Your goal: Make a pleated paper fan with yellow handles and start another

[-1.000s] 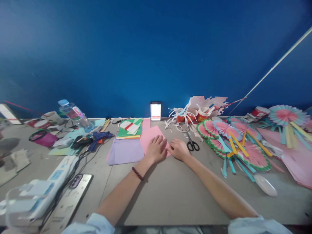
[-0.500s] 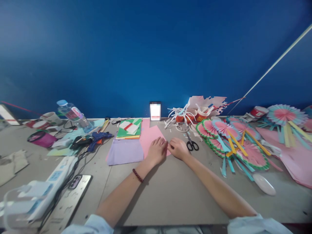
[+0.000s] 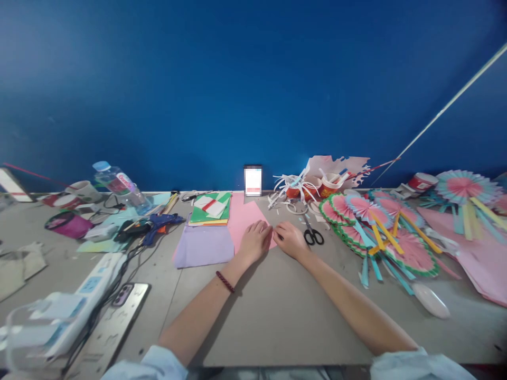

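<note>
A pink sheet of paper [image 3: 249,212] lies at an angle on the table in front of me. My left hand [image 3: 254,241] rests on its near right part, fingers bent and close together, pressing the paper. Touching it or nearly so, my right hand [image 3: 290,240] pinches at the sheet's right corner with curled fingers. The edge between the fingertips is mostly hidden. Black-handled scissors [image 3: 313,237] lie just right of my right hand. Left of the pink sheet are a purple sheet [image 3: 204,248] and a stack of green and other coloured papers [image 3: 209,207].
Pleated pink paper fans [image 3: 412,253] with ribbons spread to the right, near a white computer mouse [image 3: 430,300]. Red cups [image 3: 330,187] stand at the back. On the left are a blue glue gun [image 3: 158,226], a bottle [image 3: 122,184], a power strip [image 3: 89,295] and a phone [image 3: 127,311].
Both hands stay at the pink sheet's corner, with only slight finger movement. The whole view has shifted very slightly.
</note>
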The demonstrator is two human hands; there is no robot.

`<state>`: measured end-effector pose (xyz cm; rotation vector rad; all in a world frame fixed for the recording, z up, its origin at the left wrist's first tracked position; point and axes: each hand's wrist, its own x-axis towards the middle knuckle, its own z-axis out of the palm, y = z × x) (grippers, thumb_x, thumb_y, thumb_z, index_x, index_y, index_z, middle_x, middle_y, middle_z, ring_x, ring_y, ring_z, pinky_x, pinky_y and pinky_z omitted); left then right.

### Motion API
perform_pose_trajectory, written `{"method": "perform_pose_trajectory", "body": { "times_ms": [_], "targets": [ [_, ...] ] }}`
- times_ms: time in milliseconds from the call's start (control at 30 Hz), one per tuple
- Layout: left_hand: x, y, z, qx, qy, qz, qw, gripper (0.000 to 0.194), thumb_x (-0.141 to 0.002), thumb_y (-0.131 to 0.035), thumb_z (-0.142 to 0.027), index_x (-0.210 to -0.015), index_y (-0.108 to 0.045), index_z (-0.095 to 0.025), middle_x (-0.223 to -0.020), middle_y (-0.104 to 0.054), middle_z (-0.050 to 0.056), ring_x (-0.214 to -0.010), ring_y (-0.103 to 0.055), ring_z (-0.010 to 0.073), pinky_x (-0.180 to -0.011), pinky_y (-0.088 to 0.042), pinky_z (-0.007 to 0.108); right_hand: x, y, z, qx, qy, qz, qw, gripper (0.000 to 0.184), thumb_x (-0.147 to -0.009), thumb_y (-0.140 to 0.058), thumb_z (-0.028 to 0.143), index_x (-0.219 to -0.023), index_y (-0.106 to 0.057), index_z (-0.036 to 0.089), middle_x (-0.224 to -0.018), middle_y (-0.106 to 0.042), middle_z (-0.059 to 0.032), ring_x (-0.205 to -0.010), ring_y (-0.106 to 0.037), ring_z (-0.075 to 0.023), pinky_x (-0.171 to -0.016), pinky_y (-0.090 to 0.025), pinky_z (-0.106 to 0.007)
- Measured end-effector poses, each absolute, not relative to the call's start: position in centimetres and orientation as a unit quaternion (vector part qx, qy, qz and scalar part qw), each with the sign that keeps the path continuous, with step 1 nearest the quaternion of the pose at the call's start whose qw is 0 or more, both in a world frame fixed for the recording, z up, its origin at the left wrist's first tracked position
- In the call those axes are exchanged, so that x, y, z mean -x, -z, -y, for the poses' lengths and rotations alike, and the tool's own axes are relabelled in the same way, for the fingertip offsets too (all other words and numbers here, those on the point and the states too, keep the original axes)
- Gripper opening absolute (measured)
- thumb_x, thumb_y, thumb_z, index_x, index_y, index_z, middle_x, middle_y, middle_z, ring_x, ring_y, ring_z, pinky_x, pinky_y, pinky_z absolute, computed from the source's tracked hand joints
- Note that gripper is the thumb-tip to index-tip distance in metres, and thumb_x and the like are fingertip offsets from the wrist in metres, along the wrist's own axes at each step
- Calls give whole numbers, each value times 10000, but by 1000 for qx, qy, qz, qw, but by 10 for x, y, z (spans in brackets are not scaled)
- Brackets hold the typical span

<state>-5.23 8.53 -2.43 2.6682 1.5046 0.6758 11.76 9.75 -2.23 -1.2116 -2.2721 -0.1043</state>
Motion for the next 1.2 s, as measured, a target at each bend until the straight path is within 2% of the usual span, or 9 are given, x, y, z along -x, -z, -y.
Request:
{"method": "perform_pose_trajectory", "body": {
  "times_ms": [167,367,600,1200],
  "targets": [
    [53,24,-84,-851,-207,-482,8,343,-912,-432,-203,-1237,-543,-198,-1266,-539,112,-1229,-470,251,-1005,-415,414,-117,21,-97,448,41,851,272,190,-855,-522,129,-746,-676,146,-771,-641,-65,-773,-512,-161,-720,-374,-260],
    [52,25,-83,-847,-213,-488,17,373,-876,-461,-157,-1237,-540,-211,-1287,-531,108,-1237,-465,248,-1021,-405,421,-115,18,-97,447,49,854,262,209,-827,-529,126,-648,-635,151,-711,-616,-54,-724,-495,-157,-679,-356,-268],
    [52,23,-83,-842,-213,-495,20,367,-889,-447,-163,-1235,-536,-246,-1285,-531,91,-1238,-467,233,-1025,-404,418,-115,17,-96,449,55,852,261,217,-809,-525,116,-621,-625,153,-694,-617,-59,-709,-498,-156,-675,-358,-267],
    [52,18,-82,-844,-202,-496,22,332,-925,-403,-208,-1227,-538,-230,-1270,-546,93,-1223,-480,233,-1014,-407,403,-118,20,-93,451,74,850,262,212,-767,-539,134,-567,-596,174,-635,-608,-39,-651,-520,-153,-623,-357,-268]
  ]
}}
